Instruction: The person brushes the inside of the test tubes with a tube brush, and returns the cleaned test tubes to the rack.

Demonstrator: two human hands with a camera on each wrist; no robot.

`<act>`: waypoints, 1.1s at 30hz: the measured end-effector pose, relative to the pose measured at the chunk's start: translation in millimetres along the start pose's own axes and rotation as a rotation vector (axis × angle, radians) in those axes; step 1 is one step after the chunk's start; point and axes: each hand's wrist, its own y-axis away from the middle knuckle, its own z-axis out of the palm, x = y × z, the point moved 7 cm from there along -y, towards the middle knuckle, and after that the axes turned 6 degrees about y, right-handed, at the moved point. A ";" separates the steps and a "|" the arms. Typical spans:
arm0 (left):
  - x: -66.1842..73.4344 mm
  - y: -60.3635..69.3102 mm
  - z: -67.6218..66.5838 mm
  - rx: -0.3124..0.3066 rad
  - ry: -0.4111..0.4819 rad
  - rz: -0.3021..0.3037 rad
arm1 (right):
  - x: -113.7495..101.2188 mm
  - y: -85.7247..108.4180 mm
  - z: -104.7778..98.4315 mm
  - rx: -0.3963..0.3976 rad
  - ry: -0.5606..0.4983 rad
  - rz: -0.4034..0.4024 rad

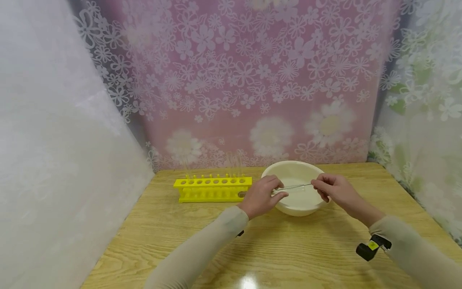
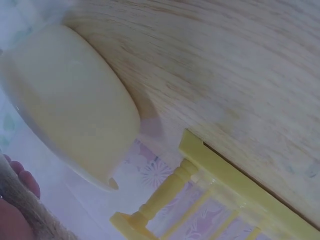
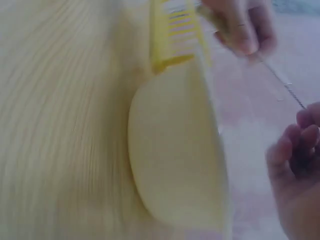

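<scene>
Over the cream basin (image 1: pixel 299 209), my left hand (image 1: pixel 262 196) grips a clear glass test tube (image 1: pixel 294 187). My right hand (image 1: pixel 333 190) pinches the twisted wire handle (image 3: pixel 295 96) of what looks like a test tube brush, its wire running into the tube's open end. The bristles cannot be made out. The tube lies nearly level above the basin's opening, and part of it is hidden by my left fingers. In the left wrist view only a few fingers (image 2: pixel 27 181) show at the lower left edge.
Left of the basin stands a yellow test tube rack (image 1: pixel 213 182), with several clear tubes upright near its two ends. Both stand on a wood-grain table (image 1: pixel 281 249). Flowered pink sheeting (image 1: pixel 231 80) hangs behind, with pale sheeting at both sides.
</scene>
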 end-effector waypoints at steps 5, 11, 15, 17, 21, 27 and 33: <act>-2.9 -0.3 -1.0 -0.016 0.051 -0.035 | -21.1 8.2 -3.8 0.249 0.488 -0.417; -3.5 1.1 0.5 -0.033 0.054 -0.044 | -37.8 20.4 2.4 0.370 0.797 -0.802; -3.7 1.5 1.6 -0.035 0.033 -0.043 | -46.1 29.7 10.1 0.418 0.955 -1.017; -4.5 2.2 2.2 -0.038 0.020 -0.048 | -48.0 33.9 13.8 0.423 1.000 -1.098; -5.8 3.8 3.1 -0.044 0.008 -0.054 | -47.4 36.0 16.5 0.403 1.022 -1.116; -5.0 4.3 2.5 -0.041 0.000 -0.039 | -38.2 25.3 9.3 0.318 0.840 -0.831; -2.6 4.1 0.0 -0.032 -0.007 -0.022 | -24.2 13.4 2.9 0.175 0.526 -0.437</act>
